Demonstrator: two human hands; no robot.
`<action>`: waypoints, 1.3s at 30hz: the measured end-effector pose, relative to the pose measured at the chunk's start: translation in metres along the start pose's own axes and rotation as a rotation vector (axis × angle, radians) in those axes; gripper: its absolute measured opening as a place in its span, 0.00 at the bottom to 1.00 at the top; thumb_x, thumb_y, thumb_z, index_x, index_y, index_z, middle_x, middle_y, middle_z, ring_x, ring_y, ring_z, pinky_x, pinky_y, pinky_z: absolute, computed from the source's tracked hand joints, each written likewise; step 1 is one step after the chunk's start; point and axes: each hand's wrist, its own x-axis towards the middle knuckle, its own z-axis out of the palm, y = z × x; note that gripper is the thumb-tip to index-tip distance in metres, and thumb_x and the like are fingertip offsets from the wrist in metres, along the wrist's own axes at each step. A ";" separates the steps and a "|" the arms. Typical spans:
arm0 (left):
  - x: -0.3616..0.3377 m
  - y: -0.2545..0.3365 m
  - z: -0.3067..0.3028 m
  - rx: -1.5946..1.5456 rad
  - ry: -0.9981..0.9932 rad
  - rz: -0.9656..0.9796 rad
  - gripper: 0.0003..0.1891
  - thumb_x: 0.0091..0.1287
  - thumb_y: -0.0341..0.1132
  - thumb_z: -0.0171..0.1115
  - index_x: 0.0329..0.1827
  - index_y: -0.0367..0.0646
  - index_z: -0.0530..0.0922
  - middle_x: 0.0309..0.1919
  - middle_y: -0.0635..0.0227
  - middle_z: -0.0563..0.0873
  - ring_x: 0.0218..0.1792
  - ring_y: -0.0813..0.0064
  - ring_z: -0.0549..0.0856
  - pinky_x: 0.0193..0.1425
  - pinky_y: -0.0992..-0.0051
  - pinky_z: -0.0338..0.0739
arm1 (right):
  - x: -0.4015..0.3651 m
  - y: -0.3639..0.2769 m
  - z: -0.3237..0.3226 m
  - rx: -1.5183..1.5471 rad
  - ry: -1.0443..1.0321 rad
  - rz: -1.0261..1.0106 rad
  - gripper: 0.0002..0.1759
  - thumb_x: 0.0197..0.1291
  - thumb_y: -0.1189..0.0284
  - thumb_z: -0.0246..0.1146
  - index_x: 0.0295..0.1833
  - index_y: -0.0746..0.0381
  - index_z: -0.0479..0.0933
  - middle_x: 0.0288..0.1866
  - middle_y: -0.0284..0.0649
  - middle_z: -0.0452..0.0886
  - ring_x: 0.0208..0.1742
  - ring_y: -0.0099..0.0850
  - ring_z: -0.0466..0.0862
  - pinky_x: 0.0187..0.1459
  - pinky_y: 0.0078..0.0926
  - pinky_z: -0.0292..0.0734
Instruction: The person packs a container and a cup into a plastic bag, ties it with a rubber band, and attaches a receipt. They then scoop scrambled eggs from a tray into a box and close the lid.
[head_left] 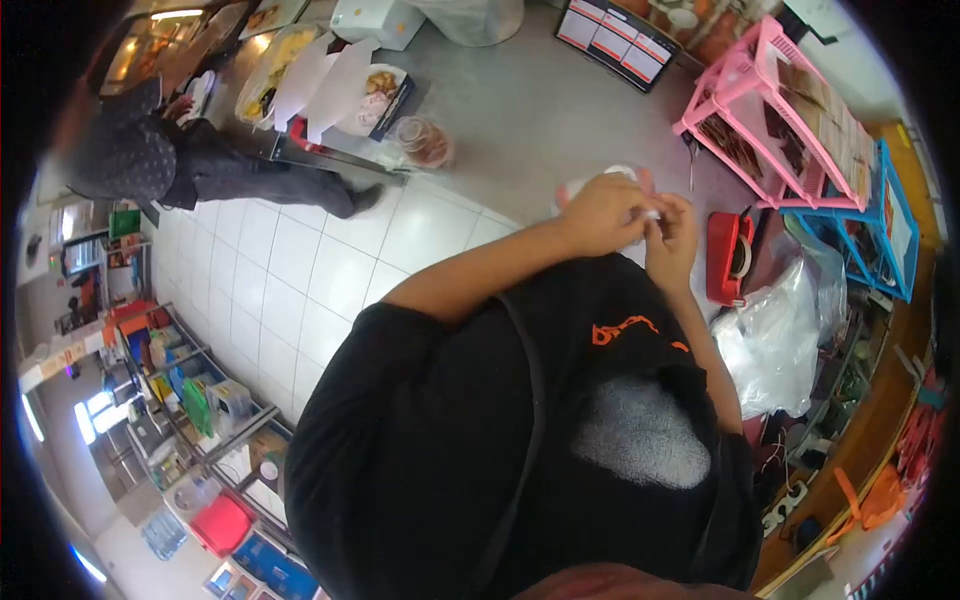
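A grey steel counter (pixel 530 110) ran across the far part of the scene, above a floor of white tiles (pixel 300 260). At its far left stood trays of food (pixel 275 70), a covered plate (pixel 380 92) and a round clear tub (pixel 425 142), and another person in dark clothes (pixel 170 160) leaned over that end. A menu board (pixel 615 40) lay at the far edge. On the right sat a pink plastic rack (pixel 770 110) and a blue rack (pixel 885 220) just beside it. A red tape dispenser (pixel 730 258) was nearer, with a heap of clear plastic bags (pixel 775 340) nearer still. Low on the left, wire shelves (pixel 190 400) held packaged goods, and a red box (pixel 220 522) sat on the floor by them. The person wore a black shirt (pixel 480 430) with orange print. Both arms were raised in front of the chest, over the near edge of the counter. The left hand (pixel 600 212) was curled shut over a small white and pink bundle (pixel 622 174), which showed only at the far side of the knuckles and a little to the left of them. The right hand (pixel 672 240) met it from the right, touching the left hand, its fingers pinched closed on the same bundle. Most of the bundle was hidden by the hands, so what it was could not be told. It was held up between the two hands, left of the tape dispenser
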 end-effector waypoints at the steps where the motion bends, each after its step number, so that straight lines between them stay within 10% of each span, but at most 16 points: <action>1: -0.001 0.001 -0.001 0.003 0.011 -0.007 0.07 0.55 0.31 0.64 0.35 0.40 0.80 0.29 0.58 0.81 0.32 0.61 0.80 0.40 0.64 0.74 | -0.001 -0.001 0.002 0.103 -0.028 0.119 0.12 0.63 0.79 0.58 0.51 0.68 0.75 0.47 0.42 0.81 0.47 0.27 0.81 0.51 0.24 0.73; 11: 0.000 -0.003 -0.011 -0.061 -0.050 -0.023 0.09 0.49 0.29 0.63 0.31 0.41 0.72 0.31 0.57 0.79 0.37 0.55 0.79 0.45 0.62 0.74 | 0.000 -0.016 -0.009 -0.508 -0.261 -0.136 0.08 0.60 0.79 0.59 0.45 0.66 0.78 0.41 0.41 0.82 0.41 0.32 0.81 0.46 0.27 0.74; 15: -0.004 -0.011 -0.018 -0.223 -0.132 -0.287 0.13 0.48 0.25 0.63 0.35 0.41 0.70 0.32 0.59 0.79 0.37 0.60 0.78 0.45 0.65 0.74 | -0.010 -0.017 0.011 -0.127 -0.107 0.125 0.06 0.63 0.77 0.58 0.43 0.66 0.77 0.37 0.35 0.80 0.38 0.23 0.77 0.42 0.23 0.72; 23: 0.002 -0.042 -0.039 -0.135 -0.284 -0.026 0.08 0.53 0.27 0.61 0.34 0.40 0.74 0.33 0.61 0.79 0.37 0.64 0.78 0.44 0.70 0.73 | -0.004 -0.033 0.014 0.150 -0.286 0.538 0.01 0.64 0.76 0.59 0.38 0.62 0.74 0.31 0.24 0.71 0.32 0.14 0.69 0.33 0.17 0.65; 35: -0.011 -0.055 -0.050 -0.642 -0.572 -0.493 0.05 0.65 0.31 0.62 0.37 0.41 0.76 0.36 0.77 0.79 0.38 0.83 0.74 0.43 0.77 0.71 | -0.003 -0.035 0.031 -0.420 -0.115 0.163 0.09 0.57 0.75 0.68 0.43 0.62 0.78 0.33 0.29 0.75 0.36 0.18 0.72 0.38 0.20 0.68; 39: -0.007 -0.050 -0.050 -0.551 -0.520 -0.492 0.05 0.63 0.31 0.63 0.37 0.41 0.76 0.32 0.76 0.79 0.35 0.85 0.74 0.35 0.78 0.71 | -0.003 -0.031 0.026 -0.095 -0.134 0.458 0.06 0.61 0.73 0.65 0.42 0.63 0.78 0.33 0.29 0.75 0.36 0.18 0.72 0.39 0.19 0.68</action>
